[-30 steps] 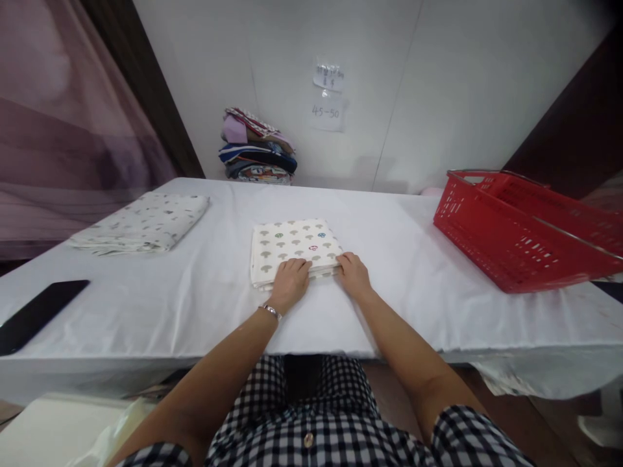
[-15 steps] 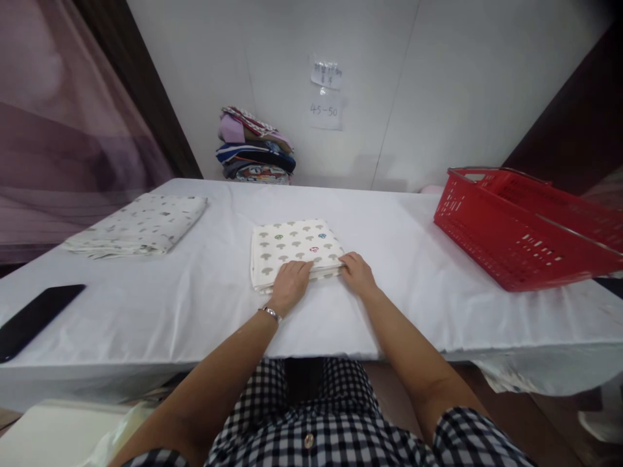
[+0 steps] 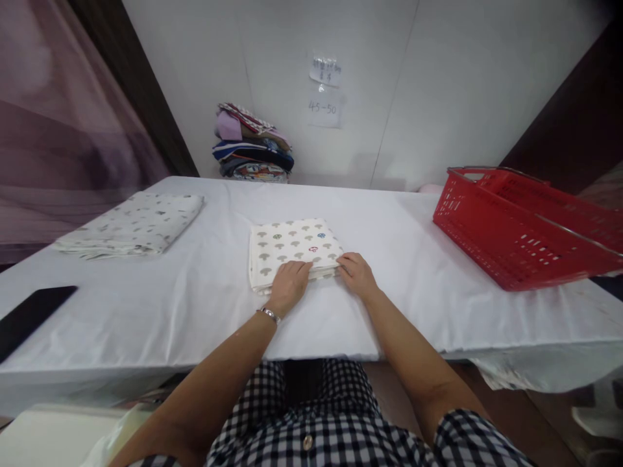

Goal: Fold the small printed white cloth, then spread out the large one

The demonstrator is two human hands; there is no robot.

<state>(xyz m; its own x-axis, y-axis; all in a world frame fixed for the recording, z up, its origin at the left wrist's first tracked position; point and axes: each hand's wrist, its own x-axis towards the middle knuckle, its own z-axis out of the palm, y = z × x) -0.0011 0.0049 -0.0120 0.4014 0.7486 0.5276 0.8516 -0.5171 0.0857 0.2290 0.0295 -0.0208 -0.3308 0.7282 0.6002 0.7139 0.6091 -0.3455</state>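
A folded cream cloth [image 3: 291,244] printed with small mushrooms lies flat in the middle of the white-covered table [image 3: 389,259]. My left hand [image 3: 288,287] rests on its near edge, fingers curled over the fold. My right hand [image 3: 357,275] touches the cloth's near right corner, fingers bent against the edge. Whether either hand pinches the fabric or only presses on it I cannot tell. A metal watch band sits on my left wrist.
A second folded, patterned cloth [image 3: 131,223] lies at the far left. A stack of colourful folded fabrics [image 3: 250,144] sits against the back wall. A red plastic basket [image 3: 520,227] stands at the right. A black phone [image 3: 29,318] lies at the left edge.
Both hands stay on the cloth's near edge, the right hand shifted slightly. The camera view has drifted a little.
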